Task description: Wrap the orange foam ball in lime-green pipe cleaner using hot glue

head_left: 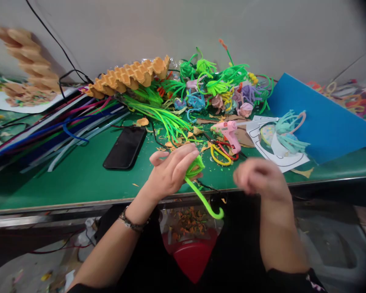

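Observation:
My left hand (172, 171) is closed around a small piece wound with bright green pipe cleaner (203, 198). A patch of tan card shows between the windings, and one hooked green end hangs down past the table edge. Off to the right, my right hand (262, 177) is in the air near the table's front edge, apart from the green piece. Its fingers look curled but are smeared by motion. Beyond the hands lie scissors (221, 158) with yellow and red handles and a pink glue gun (230, 133). Loose green pipe cleaners (167, 118) fan out behind my left hand.
A black phone (125, 148) lies left on the green table (79, 179). Behind are an egg carton (128, 77), long pipe cleaners (55, 126) and finished pipe-cleaner pieces (219, 87). A blue board (320, 118) leans right, beside a paper cutout (286, 160). Scraps fill a bin (195, 256) below.

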`<state>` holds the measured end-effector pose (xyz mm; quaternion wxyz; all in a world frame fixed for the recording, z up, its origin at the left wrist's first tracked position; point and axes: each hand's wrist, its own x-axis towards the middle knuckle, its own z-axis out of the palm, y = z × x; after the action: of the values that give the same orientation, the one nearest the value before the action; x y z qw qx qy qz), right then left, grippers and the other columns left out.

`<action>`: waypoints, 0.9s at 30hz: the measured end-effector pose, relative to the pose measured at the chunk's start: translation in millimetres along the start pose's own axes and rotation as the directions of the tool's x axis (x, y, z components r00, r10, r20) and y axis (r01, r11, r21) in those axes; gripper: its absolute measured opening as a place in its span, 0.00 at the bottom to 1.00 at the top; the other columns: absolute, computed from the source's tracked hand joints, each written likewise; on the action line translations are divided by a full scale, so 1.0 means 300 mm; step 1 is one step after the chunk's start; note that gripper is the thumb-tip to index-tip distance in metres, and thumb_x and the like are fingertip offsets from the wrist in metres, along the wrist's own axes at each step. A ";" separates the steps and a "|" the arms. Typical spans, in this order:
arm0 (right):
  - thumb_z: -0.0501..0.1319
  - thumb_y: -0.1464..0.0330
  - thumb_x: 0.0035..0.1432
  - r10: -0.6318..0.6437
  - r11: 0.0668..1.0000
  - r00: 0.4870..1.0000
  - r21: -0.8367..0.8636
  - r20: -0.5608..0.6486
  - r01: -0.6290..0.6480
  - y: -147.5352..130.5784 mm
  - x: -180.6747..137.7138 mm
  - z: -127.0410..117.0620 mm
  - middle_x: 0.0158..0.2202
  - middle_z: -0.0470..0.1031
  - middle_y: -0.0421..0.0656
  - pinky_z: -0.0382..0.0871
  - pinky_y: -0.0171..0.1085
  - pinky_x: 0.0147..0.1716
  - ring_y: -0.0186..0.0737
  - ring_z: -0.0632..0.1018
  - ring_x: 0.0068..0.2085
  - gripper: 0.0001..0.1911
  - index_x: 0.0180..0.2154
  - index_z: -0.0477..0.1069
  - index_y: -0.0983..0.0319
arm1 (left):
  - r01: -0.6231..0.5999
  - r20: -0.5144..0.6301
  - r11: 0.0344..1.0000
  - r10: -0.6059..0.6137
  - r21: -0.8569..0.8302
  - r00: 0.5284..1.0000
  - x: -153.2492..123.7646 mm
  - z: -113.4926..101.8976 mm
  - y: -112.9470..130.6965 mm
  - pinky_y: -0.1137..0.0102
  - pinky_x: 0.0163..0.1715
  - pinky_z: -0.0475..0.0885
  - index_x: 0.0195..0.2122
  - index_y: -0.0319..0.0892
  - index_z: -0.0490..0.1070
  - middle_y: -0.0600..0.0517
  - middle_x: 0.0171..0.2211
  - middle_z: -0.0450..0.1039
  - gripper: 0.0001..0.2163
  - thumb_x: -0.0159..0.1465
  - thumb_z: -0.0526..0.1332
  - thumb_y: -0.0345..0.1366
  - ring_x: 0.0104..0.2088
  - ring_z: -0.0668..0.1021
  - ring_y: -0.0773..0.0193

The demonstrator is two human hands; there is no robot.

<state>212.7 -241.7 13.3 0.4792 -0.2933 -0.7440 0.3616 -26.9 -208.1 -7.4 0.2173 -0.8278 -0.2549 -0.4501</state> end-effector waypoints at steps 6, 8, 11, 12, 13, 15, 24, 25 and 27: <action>0.63 0.69 0.45 0.032 0.628 0.759 -0.578 -0.650 -0.522 0.228 0.077 -0.046 0.36 0.71 0.47 0.69 0.47 0.42 0.47 0.73 0.41 0.20 0.43 0.65 0.63 | 0.037 -0.011 0.999 -0.038 -0.028 0.999 -0.008 0.013 -0.006 0.66 0.43 0.56 0.65 0.41 0.45 0.43 0.45 0.78 0.29 0.66 0.57 0.41 0.44 0.79 0.60; 0.61 0.69 0.48 0.085 0.513 0.821 -0.681 -0.565 -0.522 0.260 0.106 -0.043 0.42 0.73 0.53 0.67 0.52 0.47 0.54 0.73 0.46 0.23 0.47 0.64 0.65 | 0.039 0.030 0.999 -0.039 -0.021 0.999 -0.011 0.020 -0.011 0.66 0.42 0.56 0.65 0.40 0.45 0.43 0.45 0.78 0.29 0.67 0.56 0.42 0.43 0.80 0.60; 0.55 0.70 0.55 0.115 0.494 0.846 -0.709 -0.520 -0.503 0.275 0.126 -0.050 0.42 0.74 0.54 0.68 0.52 0.45 0.53 0.75 0.45 0.14 0.45 0.65 0.63 | 0.060 0.077 0.998 -0.060 0.000 0.995 -0.014 0.025 -0.019 0.65 0.42 0.56 0.64 0.39 0.45 0.43 0.45 0.78 0.28 0.67 0.55 0.42 0.43 0.79 0.59; 0.53 0.71 0.56 0.103 0.500 0.842 -0.704 -0.530 -0.504 0.274 0.126 -0.054 0.42 0.74 0.54 0.69 0.51 0.45 0.52 0.75 0.45 0.13 0.44 0.64 0.63 | 0.075 0.077 0.997 -0.075 0.009 0.994 -0.016 0.026 -0.023 0.65 0.42 0.56 0.64 0.39 0.46 0.43 0.45 0.78 0.28 0.67 0.56 0.42 0.43 0.80 0.59; 0.51 0.72 0.56 0.084 0.506 0.834 -0.698 -0.545 -0.507 0.271 0.124 -0.059 0.44 0.74 0.54 0.69 0.50 0.45 0.52 0.75 0.46 0.12 0.44 0.64 0.63 | 0.090 0.070 0.996 -0.091 0.018 0.993 -0.018 0.025 -0.026 0.64 0.42 0.56 0.64 0.39 0.46 0.43 0.44 0.78 0.28 0.67 0.56 0.42 0.42 0.80 0.58; 0.48 0.72 0.58 0.036 0.514 0.811 -0.685 -0.585 -0.517 0.258 0.114 -0.068 0.46 0.72 0.54 0.69 0.49 0.45 0.50 0.75 0.47 0.13 0.45 0.60 0.62 | 0.121 0.056 0.992 -0.122 0.030 0.991 -0.021 0.024 -0.032 0.64 0.41 0.56 0.63 0.39 0.47 0.43 0.44 0.78 0.28 0.66 0.57 0.41 0.42 0.80 0.57; 0.63 0.57 0.52 -0.113 0.786 0.742 -0.516 -0.661 -0.340 0.128 0.063 0.021 0.36 0.64 0.42 0.69 0.38 0.27 0.37 0.72 0.30 0.23 0.40 0.50 0.55 | 0.219 0.023 0.974 -0.221 0.064 0.975 -0.015 0.019 -0.051 0.62 0.40 0.57 0.64 0.44 0.45 0.44 0.44 0.78 0.27 0.67 0.55 0.40 0.42 0.80 0.56; 0.66 0.57 0.48 -0.094 0.809 0.751 -0.490 -0.653 -0.325 0.112 0.059 0.043 0.35 0.63 0.41 0.67 0.37 0.24 0.36 0.71 0.28 0.26 0.39 0.50 0.55 | 0.233 0.025 0.971 -0.234 0.058 0.972 -0.014 0.019 -0.050 0.61 0.40 0.57 0.65 0.46 0.43 0.45 0.44 0.78 0.28 0.67 0.55 0.40 0.42 0.79 0.57; 0.69 0.57 0.44 -0.071 0.838 0.758 -0.450 -0.648 -0.307 0.081 0.052 0.083 0.35 0.62 0.40 0.65 0.35 0.20 0.35 0.70 0.27 0.31 0.39 0.49 0.55 | 0.250 0.033 0.967 -0.252 0.055 0.967 -0.014 0.018 -0.045 0.61 0.40 0.57 0.66 0.48 0.40 0.46 0.45 0.78 0.30 0.67 0.55 0.41 0.42 0.79 0.58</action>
<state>186.1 -222.1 -5.9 0.5786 -0.5677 -0.5835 0.0495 -33.8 -195.4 -11.9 0.1744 -0.7918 -0.3731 -0.4511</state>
